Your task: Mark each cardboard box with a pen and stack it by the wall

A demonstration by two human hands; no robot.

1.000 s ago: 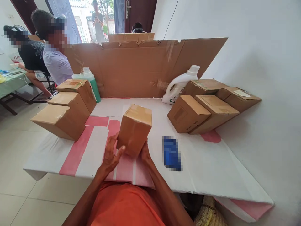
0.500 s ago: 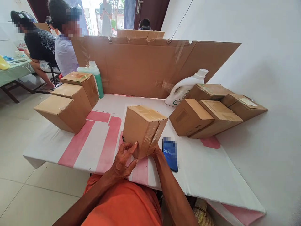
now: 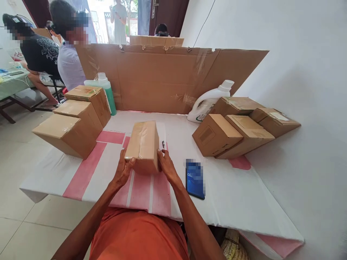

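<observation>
Box now turned taped side up at frame centre — your left hand and right hand clasp its sides; still sealed, three boxes stacked left, four right.

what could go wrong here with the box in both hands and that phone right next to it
The taped cardboard box is gripped only at its near end by the left hand and right hand, so it might tip or slip. The blue phone lies close beside the right hand, and a swing of the box or wrist could knock it.

Eight cardboard boxes (three left, four right, one held), two bottles, one phone
</observation>
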